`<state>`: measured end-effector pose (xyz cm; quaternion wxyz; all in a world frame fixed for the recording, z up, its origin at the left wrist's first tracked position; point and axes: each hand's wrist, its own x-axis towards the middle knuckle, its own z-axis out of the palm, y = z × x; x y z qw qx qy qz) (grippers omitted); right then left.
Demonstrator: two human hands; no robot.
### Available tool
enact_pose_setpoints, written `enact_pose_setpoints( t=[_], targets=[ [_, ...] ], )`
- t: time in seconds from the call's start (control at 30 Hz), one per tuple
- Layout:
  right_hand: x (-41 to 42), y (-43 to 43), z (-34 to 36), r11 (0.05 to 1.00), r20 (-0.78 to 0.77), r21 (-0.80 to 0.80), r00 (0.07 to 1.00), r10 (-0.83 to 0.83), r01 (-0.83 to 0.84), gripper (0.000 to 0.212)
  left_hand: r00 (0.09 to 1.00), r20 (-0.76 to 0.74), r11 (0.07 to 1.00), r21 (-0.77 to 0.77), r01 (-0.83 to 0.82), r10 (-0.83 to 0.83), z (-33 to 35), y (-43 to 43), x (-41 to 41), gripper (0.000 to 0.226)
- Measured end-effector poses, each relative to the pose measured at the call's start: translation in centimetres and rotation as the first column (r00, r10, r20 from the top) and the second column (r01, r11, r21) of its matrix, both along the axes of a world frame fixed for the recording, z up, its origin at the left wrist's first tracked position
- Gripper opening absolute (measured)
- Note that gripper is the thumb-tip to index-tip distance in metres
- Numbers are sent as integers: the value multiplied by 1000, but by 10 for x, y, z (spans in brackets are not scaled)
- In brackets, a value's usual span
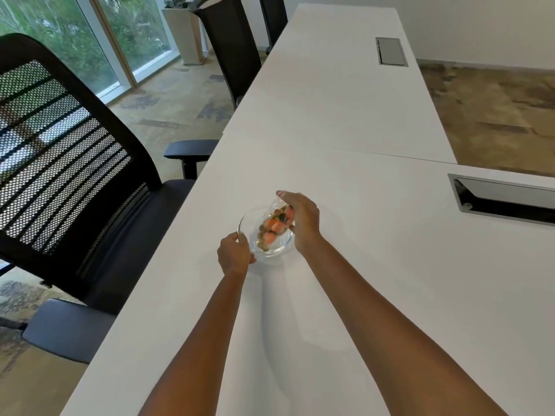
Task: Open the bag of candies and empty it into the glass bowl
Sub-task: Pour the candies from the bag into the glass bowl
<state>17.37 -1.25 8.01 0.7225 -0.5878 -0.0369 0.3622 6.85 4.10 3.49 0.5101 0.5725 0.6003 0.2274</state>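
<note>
A clear glass bowl [244, 219] stands on the white table [345, 235]. My left hand [233, 253] grips the bowl's near left rim. My right hand [301, 219] holds a clear plastic bag of candies [274, 225] tilted mouth-down over the bowl. Pink, orange and dark candies fill the bag's lower part, and a few lie at the bottom of the bowl. The picture is blurred around the candies, so I cannot tell which ones are still inside the bag.
A black mesh office chair [75, 175] stands close to the table's left edge, with more chairs [231, 46] farther back. Two metal cable hatches [504, 201] [391, 51] are set into the tabletop at the right.
</note>
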Motion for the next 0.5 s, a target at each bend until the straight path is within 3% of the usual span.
enact_pose_setpoints(
  t=[0.17,0.47,0.5],
  targets=[
    [-5,2,-2,998,150,20,987,52,-56,42,1000,4,1000,7,2,-2,1,0,0,30],
    [-15,0,18,995,537,15,840,78,-102,17,1000,3,1000,30,-5,5,-7,2,0,32],
    [-16,0,21,995,584,22,808,70,-102,24,1000,-2,999,39,-7,7,-8,2,1,32]
  ],
)
